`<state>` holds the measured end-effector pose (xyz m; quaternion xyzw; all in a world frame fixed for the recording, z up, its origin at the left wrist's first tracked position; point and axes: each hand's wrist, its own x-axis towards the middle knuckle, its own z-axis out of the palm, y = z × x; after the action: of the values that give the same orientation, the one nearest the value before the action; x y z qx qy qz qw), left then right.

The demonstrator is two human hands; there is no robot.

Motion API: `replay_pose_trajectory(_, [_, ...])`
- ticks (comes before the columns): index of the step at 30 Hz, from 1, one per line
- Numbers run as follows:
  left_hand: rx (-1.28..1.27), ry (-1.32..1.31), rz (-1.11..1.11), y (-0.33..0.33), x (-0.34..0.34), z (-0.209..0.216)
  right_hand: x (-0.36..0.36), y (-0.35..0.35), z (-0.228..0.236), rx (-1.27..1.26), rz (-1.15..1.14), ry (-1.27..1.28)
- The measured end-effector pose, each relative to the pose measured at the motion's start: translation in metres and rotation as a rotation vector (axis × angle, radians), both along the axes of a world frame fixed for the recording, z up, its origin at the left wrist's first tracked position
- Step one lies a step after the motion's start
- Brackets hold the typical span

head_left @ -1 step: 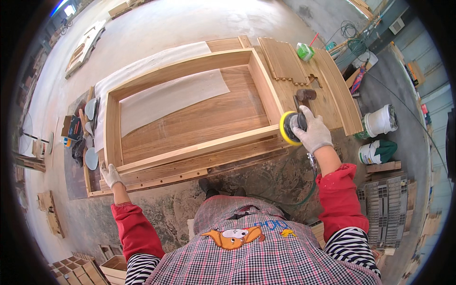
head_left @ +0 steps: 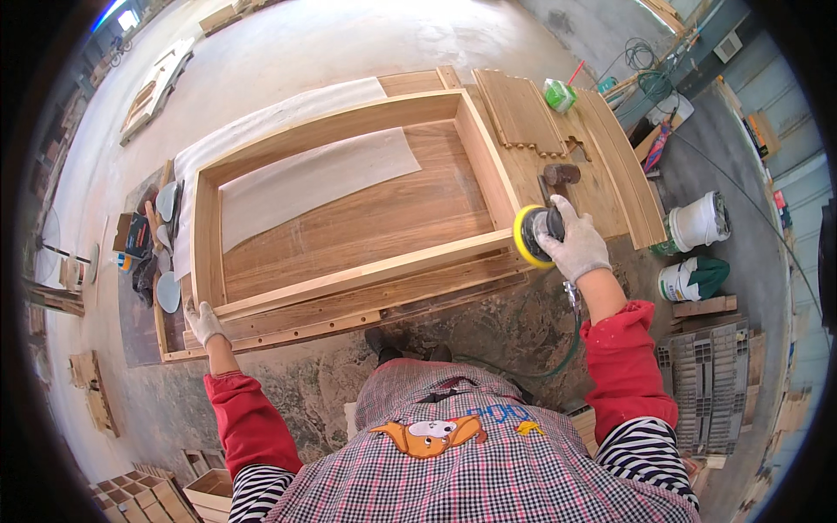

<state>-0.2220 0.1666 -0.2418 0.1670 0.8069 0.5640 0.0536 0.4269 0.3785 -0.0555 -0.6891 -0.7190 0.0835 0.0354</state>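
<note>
A large rectangular wooden frame [head_left: 366, 277] lies on the workbench, its near rail running across in front of me. My right hand [head_left: 579, 247], in a pale work glove, is closed round a handheld air sander [head_left: 529, 236] with a yellow-edged pad. The pad is tilted on edge at the frame's near right corner; whether it touches the wood I cannot tell. A hose [head_left: 574, 336] hangs from the sander. My gloved left hand [head_left: 205, 324] grips the frame's near left corner, with part of its fingers hidden. Inside the frame, a white sheet [head_left: 314, 183] partly covers brown boards [head_left: 366, 225].
Beyond the right rail lie wooden panels [head_left: 519, 109], a green-white packet [head_left: 560, 95] and a dark cylindrical object [head_left: 562, 173]. Round grey discs [head_left: 168, 291] and tools sit at the bench's left end. White buckets [head_left: 697, 222] and a plastic pallet [head_left: 704, 379] stand on the right.
</note>
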Motion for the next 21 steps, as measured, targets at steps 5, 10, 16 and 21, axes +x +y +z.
replay_pose_trajectory(5, [-0.008, 0.032, 0.012, -0.002, 0.002, 0.003, -0.013, -0.010, 0.004, -0.017, 0.004, 0.008])
replay_pose_trajectory(10, [0.003, 0.063, -0.013, -0.005, 0.001, -0.001, -0.044, 0.003, 0.009, -0.041, -0.006, -0.057])
replay_pose_trajectory(16, [0.030, 0.013, 0.000, -0.002, 0.027, 0.019, -0.087, 0.075, 0.005, -0.025, -0.006, -0.131])
replay_pose_trajectory(21, [0.161, -0.045, -0.024, -0.005, 0.025, 0.009, -0.110, 0.167, -0.005, 0.020, -0.035, -0.128])
